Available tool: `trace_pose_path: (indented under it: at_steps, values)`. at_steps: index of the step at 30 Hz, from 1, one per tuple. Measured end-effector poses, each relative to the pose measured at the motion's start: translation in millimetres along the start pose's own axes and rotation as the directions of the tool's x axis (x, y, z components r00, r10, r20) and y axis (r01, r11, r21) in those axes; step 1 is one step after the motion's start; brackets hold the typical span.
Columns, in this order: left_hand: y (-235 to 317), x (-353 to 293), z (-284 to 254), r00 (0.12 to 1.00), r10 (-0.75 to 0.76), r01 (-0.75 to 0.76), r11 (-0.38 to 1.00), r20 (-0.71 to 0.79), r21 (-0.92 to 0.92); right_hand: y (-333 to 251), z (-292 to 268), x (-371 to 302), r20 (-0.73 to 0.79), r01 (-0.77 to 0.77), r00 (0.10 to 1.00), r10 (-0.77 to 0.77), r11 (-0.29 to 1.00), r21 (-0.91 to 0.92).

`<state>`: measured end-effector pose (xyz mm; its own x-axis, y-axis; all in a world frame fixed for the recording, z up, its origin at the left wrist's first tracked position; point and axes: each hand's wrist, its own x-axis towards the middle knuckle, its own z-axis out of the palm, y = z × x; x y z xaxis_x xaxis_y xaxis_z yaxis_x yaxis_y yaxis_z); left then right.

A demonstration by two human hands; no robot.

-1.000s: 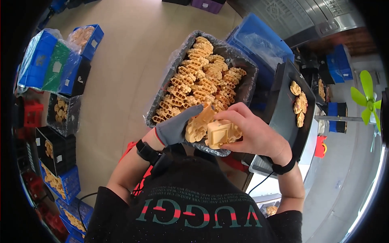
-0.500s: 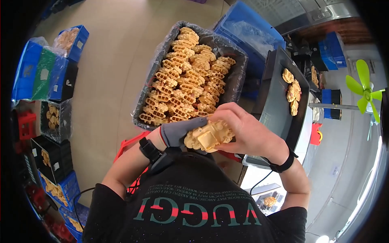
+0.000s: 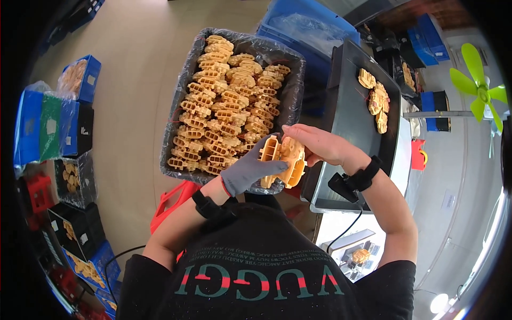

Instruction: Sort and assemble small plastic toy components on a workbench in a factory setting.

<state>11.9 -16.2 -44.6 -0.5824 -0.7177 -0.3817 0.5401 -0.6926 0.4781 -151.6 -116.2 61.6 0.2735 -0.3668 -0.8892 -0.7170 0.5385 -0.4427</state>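
Over the near right corner of the lined bin (image 3: 291,101), my left hand (image 3: 248,172), in a grey glove, grips a pale yellow moulded plastic part (image 3: 292,156). Open ribbed slots show on its sides, and it is tilted on edge. My bare right hand (image 3: 324,145) is closed around the part's far right end, with some fingertips hidden behind it. Inside the bin, several rows of similar yellow parts (image 3: 228,116) stand packed on edge.
To the right stands a dark tray (image 3: 346,154) with several yellow parts (image 3: 378,100). Behind it are a blue crate (image 3: 298,24) and a green fan (image 3: 482,93). A red stool (image 3: 173,200) stands at lower left; stacked crates (image 3: 80,128) line the left.
Both hands have turned the yellow part from its flat face to its slotted edge. My right hand has shifted along it, and my view has swung slightly right.
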Motion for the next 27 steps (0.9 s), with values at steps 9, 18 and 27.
trace_pose_path:
  at_steps: [9,18,27]
  values:
    - [-9.5,16.0,4.2,0.996,0.078,-0.075,0.996,-0.045,0.049,41.3,-21.7,-9.1,0.106,0.193,0.975,-0.195,0.981,0.029]
    - [-21.5,52.5,34.9,0.997,-0.066,0.059,0.984,-0.042,-0.166,81.6,-33.0,-2.8,-0.085,0.121,0.992,-0.094,0.906,0.405]
    - [-5.6,90.6,58.7,0.99,0.053,0.006,0.905,0.128,-0.426,83.6,-53.0,-33.5,-0.386,0.496,0.828,-0.407,0.852,0.167]
